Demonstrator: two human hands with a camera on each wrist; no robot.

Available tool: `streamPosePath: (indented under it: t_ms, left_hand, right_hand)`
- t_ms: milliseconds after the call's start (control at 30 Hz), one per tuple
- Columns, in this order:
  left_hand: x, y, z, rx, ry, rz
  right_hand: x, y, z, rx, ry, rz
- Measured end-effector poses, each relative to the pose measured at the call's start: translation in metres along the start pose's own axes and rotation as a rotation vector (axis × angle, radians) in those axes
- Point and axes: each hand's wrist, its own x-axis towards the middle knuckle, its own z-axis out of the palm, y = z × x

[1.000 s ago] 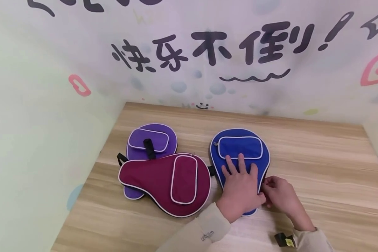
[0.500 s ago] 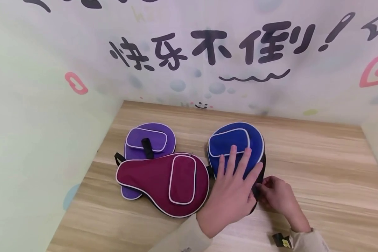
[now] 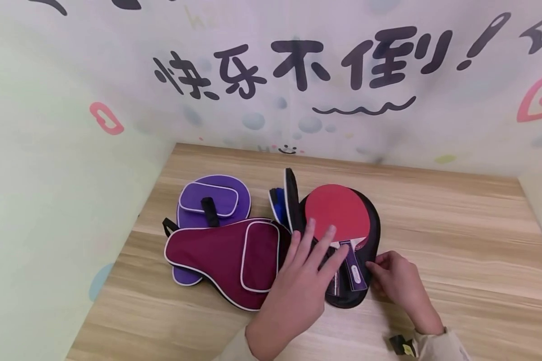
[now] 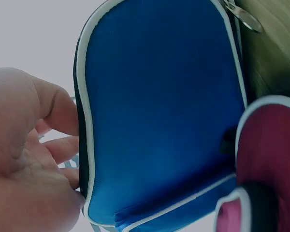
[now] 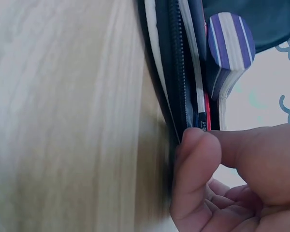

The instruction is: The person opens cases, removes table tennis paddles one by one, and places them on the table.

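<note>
The blue table tennis paddle case [image 3: 374, 250] lies unzipped, its lid [image 4: 159, 96] standing up along the left side. Inside lies a red paddle [image 3: 336, 210] with a purple handle; a second handle [image 3: 335, 283] shows beside it. My left hand [image 3: 293, 296] has its fingers extended and spread at the lid's inner side, and the left wrist view shows fingertips right at the lid's piped edge. My right hand [image 3: 395, 276] pinches the case's lower right edge. In the right wrist view, thumb and forefinger meet at the zipper [image 5: 181, 63], below the striped handle end [image 5: 231, 41].
A maroon paddle case [image 3: 208, 245] lies left of the blue one, overlapping a purple case [image 3: 217, 183]. A small black item with a yellow patch [image 3: 402, 346] is by the right sleeve. Printed walls [image 3: 253, 125] border the wooden table [image 3: 456, 225].
My left hand has moved left off the case's front, and the lid has swung up and leftward, baring the paddles. The right hand stays at the lower right edge.
</note>
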Motion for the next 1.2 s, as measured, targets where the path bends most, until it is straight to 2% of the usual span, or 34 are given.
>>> streamPosePath:
  t_ms: [200,367,467,567,767,1067,1200]
  left_hand:
    - [-0.014,-0.007,0.000,-0.016,-0.027,-0.104]
    - [-0.029,-0.012,0.004,-0.059,-0.033,-0.219]
    - [-0.038,-0.017,0.007,-0.065,-0.034,-0.266]
    - [-0.045,-0.023,0.011,-0.046,-0.046,-0.289]
    - [-0.053,-0.028,0.017,-0.011,-0.117,-0.345]
    - [-0.053,-0.030,0.021,0.008,-0.193,-0.397]
    - [-0.054,-0.029,0.022,0.009,-0.205,-0.401]
  right_hand:
    - [-0.002,0.000,0.002,0.019,0.006,0.017]
    - [-0.006,-0.002,0.006,0.014,0.062,0.028]
    - [-0.007,-0.004,0.008,-0.012,0.104,0.020]
    - [-0.008,-0.005,0.009,-0.030,0.133,0.009]
    - [-0.007,-0.005,0.011,-0.037,0.151,-0.009]
    - [-0.007,-0.008,0.011,-0.038,0.159,-0.011]
    - [-0.012,-0.014,0.013,-0.015,0.237,-0.052]
